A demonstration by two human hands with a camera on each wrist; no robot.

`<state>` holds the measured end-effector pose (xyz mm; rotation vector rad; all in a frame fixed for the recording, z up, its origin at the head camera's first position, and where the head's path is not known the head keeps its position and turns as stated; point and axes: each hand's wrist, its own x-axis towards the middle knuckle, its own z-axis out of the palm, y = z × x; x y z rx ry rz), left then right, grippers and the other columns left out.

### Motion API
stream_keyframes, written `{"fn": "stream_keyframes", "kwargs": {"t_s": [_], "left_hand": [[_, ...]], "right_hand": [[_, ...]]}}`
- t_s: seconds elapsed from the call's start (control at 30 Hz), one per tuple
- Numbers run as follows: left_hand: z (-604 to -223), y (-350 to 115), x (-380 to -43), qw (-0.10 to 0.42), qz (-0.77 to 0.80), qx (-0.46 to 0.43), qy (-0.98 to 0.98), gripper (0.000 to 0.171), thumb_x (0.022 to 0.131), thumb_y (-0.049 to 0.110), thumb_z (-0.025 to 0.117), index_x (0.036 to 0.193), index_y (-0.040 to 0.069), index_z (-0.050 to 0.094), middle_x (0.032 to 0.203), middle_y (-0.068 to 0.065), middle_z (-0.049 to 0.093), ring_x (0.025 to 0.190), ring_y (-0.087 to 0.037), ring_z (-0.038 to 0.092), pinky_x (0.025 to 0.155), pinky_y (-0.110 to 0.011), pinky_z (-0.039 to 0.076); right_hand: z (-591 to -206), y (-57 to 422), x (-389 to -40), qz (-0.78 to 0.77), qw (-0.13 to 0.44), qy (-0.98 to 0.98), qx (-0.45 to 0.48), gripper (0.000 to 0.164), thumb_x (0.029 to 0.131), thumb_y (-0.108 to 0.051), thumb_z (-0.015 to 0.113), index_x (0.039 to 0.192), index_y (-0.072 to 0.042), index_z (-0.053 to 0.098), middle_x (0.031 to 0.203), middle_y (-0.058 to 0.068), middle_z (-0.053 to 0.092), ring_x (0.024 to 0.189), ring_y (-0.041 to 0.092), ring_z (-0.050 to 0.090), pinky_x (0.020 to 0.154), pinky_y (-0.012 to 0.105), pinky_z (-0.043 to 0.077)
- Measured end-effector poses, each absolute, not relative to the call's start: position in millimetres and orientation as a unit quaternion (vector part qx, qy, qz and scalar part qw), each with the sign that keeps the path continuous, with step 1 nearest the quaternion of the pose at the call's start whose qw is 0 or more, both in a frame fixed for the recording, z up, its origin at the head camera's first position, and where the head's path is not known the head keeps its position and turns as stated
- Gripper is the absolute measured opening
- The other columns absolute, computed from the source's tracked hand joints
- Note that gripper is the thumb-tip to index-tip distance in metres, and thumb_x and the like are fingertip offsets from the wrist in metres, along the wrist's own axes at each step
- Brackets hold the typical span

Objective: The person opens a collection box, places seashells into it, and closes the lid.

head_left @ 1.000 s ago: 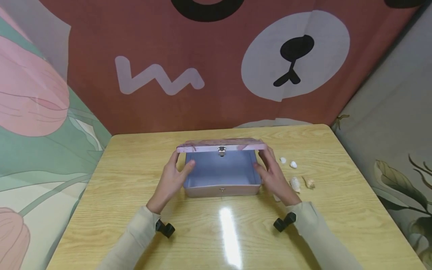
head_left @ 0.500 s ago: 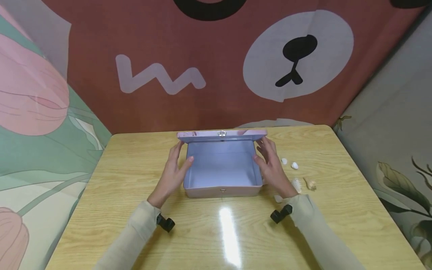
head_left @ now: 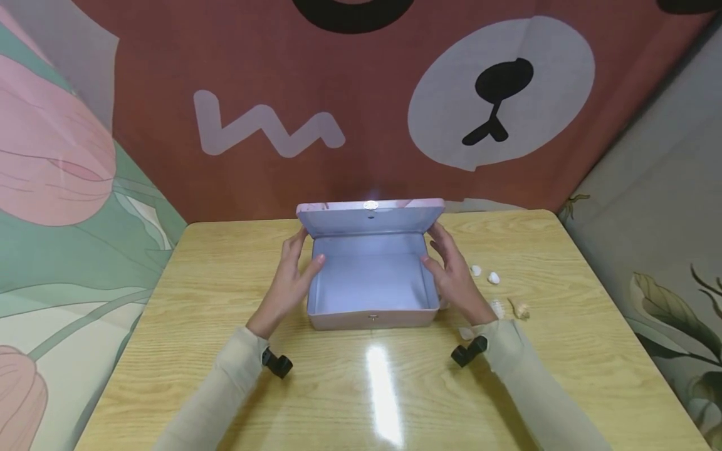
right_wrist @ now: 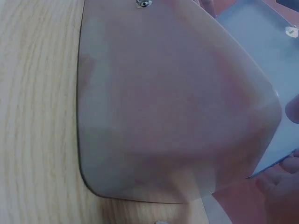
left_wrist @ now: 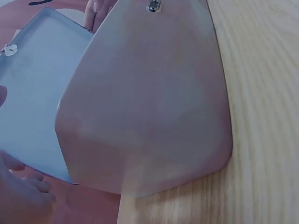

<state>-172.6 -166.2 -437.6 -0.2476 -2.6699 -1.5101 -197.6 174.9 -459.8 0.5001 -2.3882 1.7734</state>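
Observation:
A pale pink metal box point(head_left: 373, 321) with a light blue inside sits mid-table, its hinged lid point(head_left: 369, 219) tilted up and back. The box holds nothing that I can see. At its left side is my left hand point(head_left: 286, 279), the fingers extended up to the lid's left edge and the thumb over the rim. My right hand point(head_left: 455, 279) mirrors it, fingers by the lid's right edge. Both wrist views show the box's front wall point(left_wrist: 145, 102) close up, with fingertips under the lid's edge. A small metal clasp point(head_left: 370, 205) marks the lid's front.
Right of the box lie two small white shells point(head_left: 493, 277), a brownish spiky shell point(head_left: 520, 309) and a ribbed shell point(head_left: 497, 308) partly behind the right wrist. Another pale piece point(head_left: 466, 333) is beside the right forearm. A printed curtain point(head_left: 254, 181) hangs behind the wooden table point(head_left: 214, 282).
The lid has swung from nearly lowered to raised and tilted back, uncovering the inside. Both hands have shifted slightly up along the box's sides with it; the box stays in place.

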Motion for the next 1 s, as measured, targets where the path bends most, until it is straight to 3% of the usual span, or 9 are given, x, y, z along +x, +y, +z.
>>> {"fn": "stream_keyframes", "kwargs": {"t_s": [0.33,0.63,0.83,1.0], "left_hand": [[-436,-169,-184,0.009,-0.512,-0.084,-0.855,0.085,0.108,0.055,0.054,0.174,0.024,0.009,0.177,-0.013,0.016,0.168,-0.031,0.018,0.137,-0.053,0.022],[-435,-172,-193,0.008,-0.497,-0.1,-0.862,0.087,0.108,0.057,0.053,0.173,0.027,0.004,0.181,-0.01,0.009,0.168,-0.033,0.015,0.135,-0.064,0.019],[-433,-172,-197,0.0,-0.484,-0.097,-0.87,0.088,0.109,0.059,0.051,0.173,0.028,-0.002,0.181,-0.011,0.011,0.168,-0.037,0.016,0.134,-0.068,0.019],[-432,-172,-200,-0.006,-0.478,-0.082,-0.874,0.086,0.109,0.058,0.049,0.174,0.025,0.003,0.181,-0.012,0.014,0.167,-0.04,0.019,0.133,-0.07,0.021]], "right_hand": [[-459,174,-206,0.59,0.056,-0.789,0.162,0.079,0.105,0.002,0.054,0.172,-0.023,0.02,0.179,0.003,0.027,0.166,0.029,0.026,0.134,0.06,0.028],[-459,176,-216,0.575,0.031,-0.803,0.153,0.081,0.106,-0.004,0.055,0.173,-0.023,0.013,0.181,0.007,0.017,0.168,0.033,0.021,0.137,0.06,0.016],[-456,174,-222,0.572,0.017,-0.806,0.15,0.083,0.108,-0.006,0.056,0.173,-0.028,0.011,0.18,0.011,0.015,0.166,0.038,0.025,0.135,0.065,0.02],[-453,174,-224,0.563,0.005,-0.814,0.144,0.086,0.108,-0.008,0.057,0.174,-0.03,0.005,0.18,0.013,0.017,0.165,0.039,0.026,0.134,0.065,0.023]]}}
